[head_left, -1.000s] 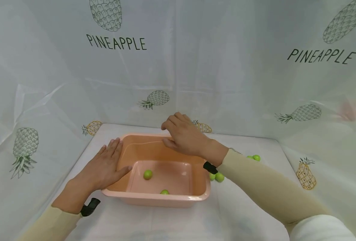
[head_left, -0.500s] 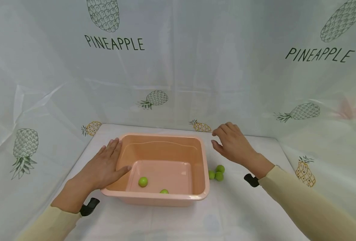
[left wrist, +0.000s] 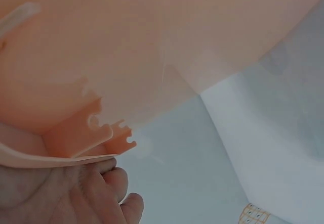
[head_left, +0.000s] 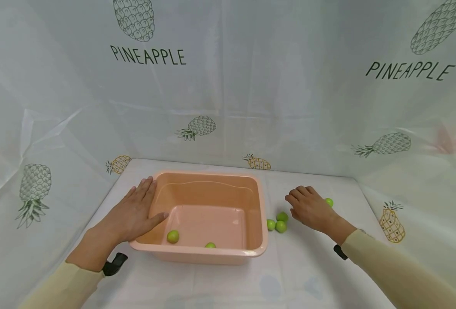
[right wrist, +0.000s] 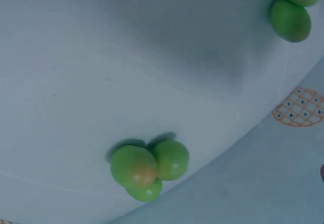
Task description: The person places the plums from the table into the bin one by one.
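Observation:
My left hand (head_left: 134, 211) lies on the left rim of a pink plastic basin (head_left: 208, 256), its fingers straight. The left wrist view shows that hand's curved fingers (left wrist: 109, 188) under the basin's edge. Two small round green fruits are in the basin: one green fruit (head_left: 173, 236) at the lower left, another (head_left: 210, 245) partly behind the front rim. My right hand (head_left: 312, 209) hovers over the table right of the basin, fingers loosely bent, with nothing visible in them. Just left of it, three green fruits (head_left: 281, 226) lie together against the basin's right side.
Another green fruit (head_left: 329, 202) shows behind my right hand. In the right wrist view, a cluster of green fruits (right wrist: 134, 167) lies on the white cloth, with more fruits (right wrist: 290, 20) at the upper corner. A pineapple-printed curtain (head_left: 289, 107) surrounds the table.
My right hand has moved from above the basin's far rim rightward, then down and nearer the table fruits. One fruit inside the basin has rolled to the left. My left hand stays put.

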